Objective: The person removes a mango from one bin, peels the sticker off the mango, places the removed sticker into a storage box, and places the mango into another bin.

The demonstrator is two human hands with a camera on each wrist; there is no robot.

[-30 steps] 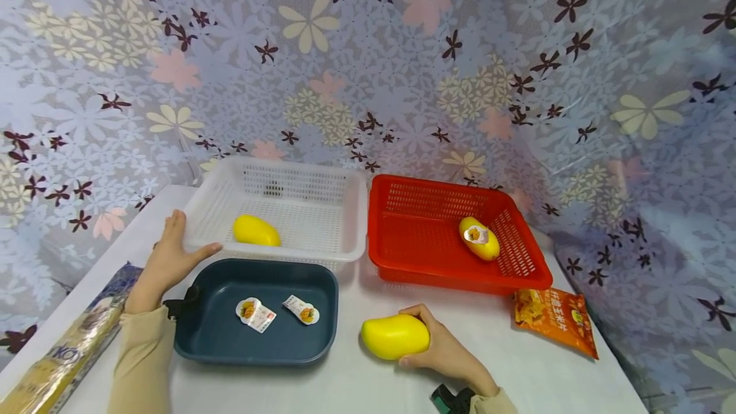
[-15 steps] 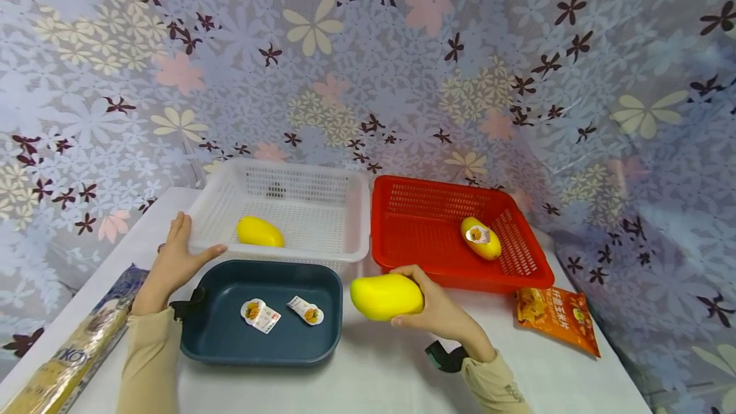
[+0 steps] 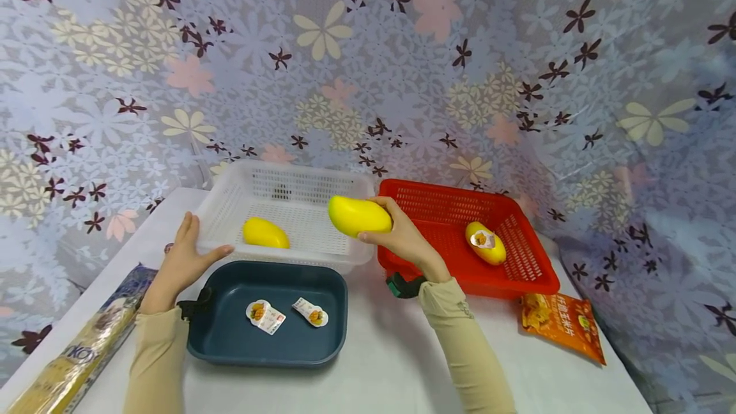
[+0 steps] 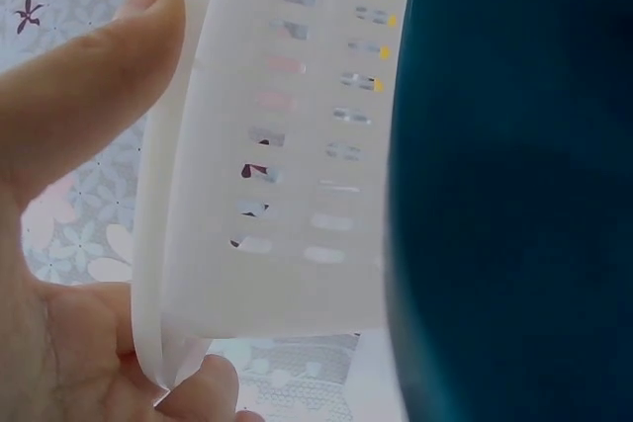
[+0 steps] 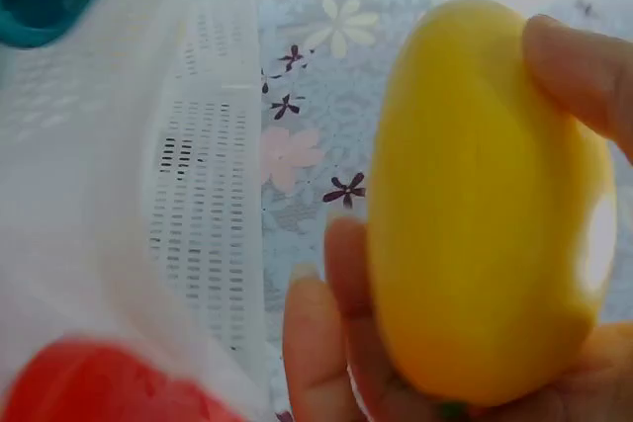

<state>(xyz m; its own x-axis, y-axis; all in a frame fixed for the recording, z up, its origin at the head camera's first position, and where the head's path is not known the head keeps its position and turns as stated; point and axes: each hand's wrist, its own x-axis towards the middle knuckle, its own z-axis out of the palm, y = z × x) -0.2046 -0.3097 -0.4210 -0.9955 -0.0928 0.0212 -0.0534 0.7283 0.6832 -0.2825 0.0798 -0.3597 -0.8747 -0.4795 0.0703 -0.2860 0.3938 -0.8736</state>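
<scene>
My right hand holds a yellow mango above the right end of the white basket. In the right wrist view the mango is upright, thumb on one side and fingers on the other. My left hand rests at the near left corner of the white basket, thumb spread along the rim; the left wrist view shows the thumb at that rim. Inside this basket lies another mango. A mango with a label lies in the red basket.
A dark blue tray in front of the white basket holds two paper labels, one on the left and one on the right. At far left lies a long clear-and-gold packet. An orange snack bag lies by the red basket.
My right hand has lifted the mango off the table and carried it forward and left, over the white basket. The left hand stays at the basket corner. The head view shifts slightly.
</scene>
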